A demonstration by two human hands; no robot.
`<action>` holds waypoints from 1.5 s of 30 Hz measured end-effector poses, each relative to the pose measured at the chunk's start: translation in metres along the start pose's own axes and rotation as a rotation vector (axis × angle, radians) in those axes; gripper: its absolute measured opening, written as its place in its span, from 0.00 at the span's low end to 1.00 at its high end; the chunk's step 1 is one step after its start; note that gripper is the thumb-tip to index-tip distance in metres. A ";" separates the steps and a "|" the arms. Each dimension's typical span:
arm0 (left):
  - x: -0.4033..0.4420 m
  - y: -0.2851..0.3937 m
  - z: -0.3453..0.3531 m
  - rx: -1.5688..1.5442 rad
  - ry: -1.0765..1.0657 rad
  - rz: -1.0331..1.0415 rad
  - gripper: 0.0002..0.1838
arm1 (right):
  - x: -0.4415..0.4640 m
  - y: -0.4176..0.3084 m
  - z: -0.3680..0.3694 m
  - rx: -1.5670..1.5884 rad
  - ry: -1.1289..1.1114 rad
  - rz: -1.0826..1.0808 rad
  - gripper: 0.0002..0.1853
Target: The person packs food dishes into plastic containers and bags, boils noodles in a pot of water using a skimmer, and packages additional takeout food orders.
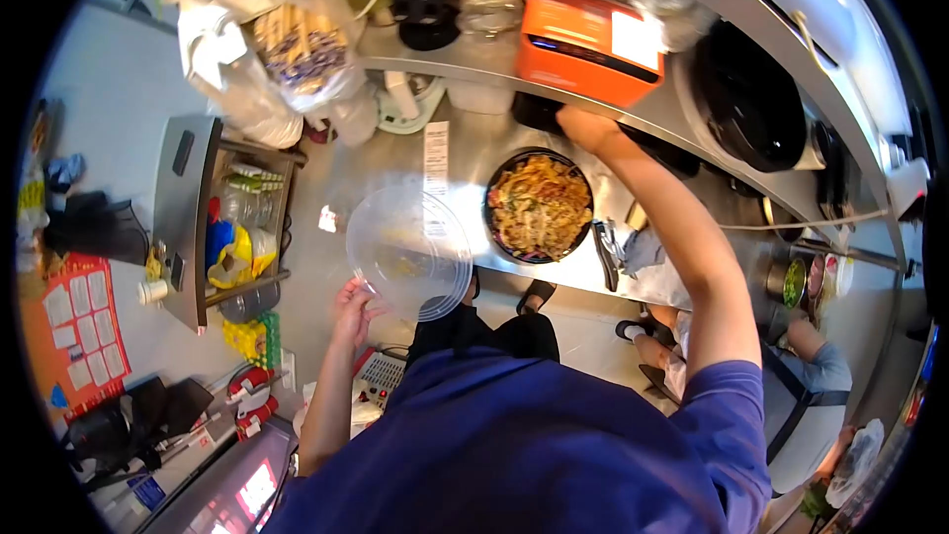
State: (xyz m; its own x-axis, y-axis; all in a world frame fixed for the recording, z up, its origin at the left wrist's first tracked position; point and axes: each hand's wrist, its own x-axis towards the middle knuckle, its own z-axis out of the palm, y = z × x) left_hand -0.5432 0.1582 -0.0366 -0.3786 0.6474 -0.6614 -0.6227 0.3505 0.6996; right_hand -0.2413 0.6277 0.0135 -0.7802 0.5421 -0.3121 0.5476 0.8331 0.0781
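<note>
My left hand (pixel 353 312) pinches the near-left rim of a clear round plastic lid (pixel 410 247), held up over the front edge of the steel counter (pixel 346 168). Just right of the lid, a round black bowl (pixel 491 232) stands on the counter, filled with browned, topped food (pixel 539 206). My right hand (pixel 590 131) reaches past the bowl to the back, below the shelf edge, close to a black object (pixel 537 113). Its fingers are mostly hidden, so I cannot see whether they grip anything. Behind the lid lies a long printed receipt (pixel 436 160).
An orange box (pixel 591 49) and a plastic bag of wrapped chopsticks (pixel 301 47) sit on the shelf above. A pale green scale (pixel 410 104) stands beneath. A black-handled tool (pixel 605 257) lies right of the bowl. Another person (pixel 811 376) is at the right.
</note>
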 end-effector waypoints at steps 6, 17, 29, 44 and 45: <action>0.000 -0.004 -0.036 -0.056 -0.001 -0.046 0.08 | 0.007 -0.014 -0.003 -0.064 0.103 0.034 0.08; 0.014 0.005 -0.029 -0.047 -0.070 -0.041 0.08 | 0.001 -0.034 0.032 -0.092 0.388 0.395 0.14; 0.027 -0.007 0.023 0.049 -0.089 -0.021 0.13 | -0.305 -0.146 0.106 0.530 0.908 0.635 0.20; -0.013 -0.045 0.121 0.101 -0.108 -0.036 0.15 | -0.560 0.107 0.312 0.412 0.444 1.346 0.19; -0.021 -0.044 0.122 0.108 -0.067 -0.031 0.15 | -0.556 0.106 0.311 0.357 0.412 1.475 0.19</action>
State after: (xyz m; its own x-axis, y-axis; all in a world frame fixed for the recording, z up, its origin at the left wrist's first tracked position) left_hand -0.4242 0.2116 -0.0204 -0.3113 0.6780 -0.6658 -0.5544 0.4394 0.7068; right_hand 0.3451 0.3805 -0.0990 0.4928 0.8634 0.1082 0.8650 -0.4725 -0.1689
